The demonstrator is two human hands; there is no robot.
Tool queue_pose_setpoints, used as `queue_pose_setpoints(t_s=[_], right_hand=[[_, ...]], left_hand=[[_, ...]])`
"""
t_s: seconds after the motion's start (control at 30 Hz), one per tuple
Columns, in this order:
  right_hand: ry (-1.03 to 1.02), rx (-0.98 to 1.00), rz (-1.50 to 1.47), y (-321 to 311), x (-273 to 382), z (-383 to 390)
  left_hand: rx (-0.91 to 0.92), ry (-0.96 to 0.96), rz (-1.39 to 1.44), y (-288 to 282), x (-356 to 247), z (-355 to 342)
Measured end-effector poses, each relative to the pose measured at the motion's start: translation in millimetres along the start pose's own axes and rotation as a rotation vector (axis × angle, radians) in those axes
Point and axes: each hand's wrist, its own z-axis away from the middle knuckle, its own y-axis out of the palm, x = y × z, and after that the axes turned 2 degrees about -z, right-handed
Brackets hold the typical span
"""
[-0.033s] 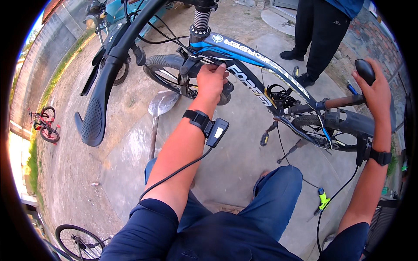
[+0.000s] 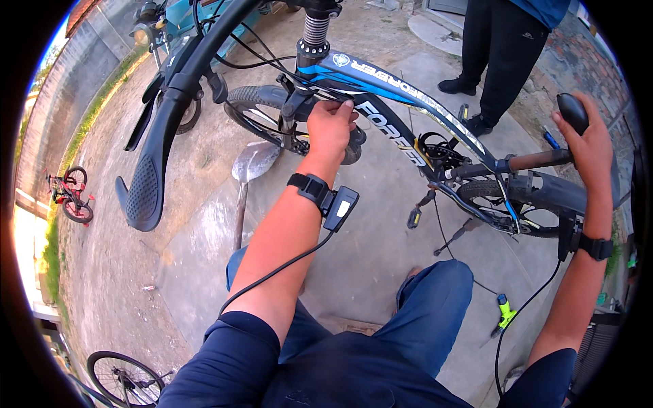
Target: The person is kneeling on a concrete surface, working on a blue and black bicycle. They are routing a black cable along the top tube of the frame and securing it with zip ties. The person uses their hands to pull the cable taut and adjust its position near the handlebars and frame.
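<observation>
ground point(image 2: 381, 224): concrete | on it: shovel point(image 2: 250, 170); green tool point(image 2: 504, 315); bicycle point(image 2: 408, 136)

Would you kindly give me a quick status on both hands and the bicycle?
Left hand gripping bicycle frame near front wheel. Right hand on saddle. Shovel lying beneath.

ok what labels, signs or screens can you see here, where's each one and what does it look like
Lettering on the bike frame: white block letters along the black and blue sloping tubes, beside the left hand.
Round badge: small white emblem on the blue part of the frame, just below the fork spring.
Wrist device: small black box with a pale rectangular face, strapped at the left wrist, cable trailing down.
No packages or signs show.
</observation>
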Motion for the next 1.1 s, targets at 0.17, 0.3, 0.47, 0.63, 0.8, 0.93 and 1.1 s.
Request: queue_pose_setpoints(t_s=[0.17,0.3,0.47,0.63,0.8,0.93,1.1], right_hand=[[-0.009,-0.014,-0.016,0.7,-5.6,-0.4],[-0.004,0.006,-0.021,0.9,-2.8,0.4],[-0.012,0.021,-0.051,-0.6,-4.8,-1.9],[0.001,0.010,-0.008,-1.1,-4.1,1.3],[-0.002,0.017,-0.084,1.3,-5.6,0.1],[-0.025,0.009,-0.119,2.8,-12.9,0.0],[-0.019,0.012,-0.147,2.4,-9.8,-1.3]], left_hand=[[-0.037,0.086,-0.020,2.7,1.7,2.0],[-0.045,0.114,-0.020,3.0,1.1,4.4],[-0.028,0.168,-0.059,0.6,5.8,-1.7],[-0.033,0.152,-0.005,1.4,5.8,1.1],[-0.049,0.111,0.055,1.8,8.7,-4.4],[-0.035,0.145,-0.101,2.2,4.9,-3.1],[-0.027,0.084,0.024,2.0,3.1,-5.1]])
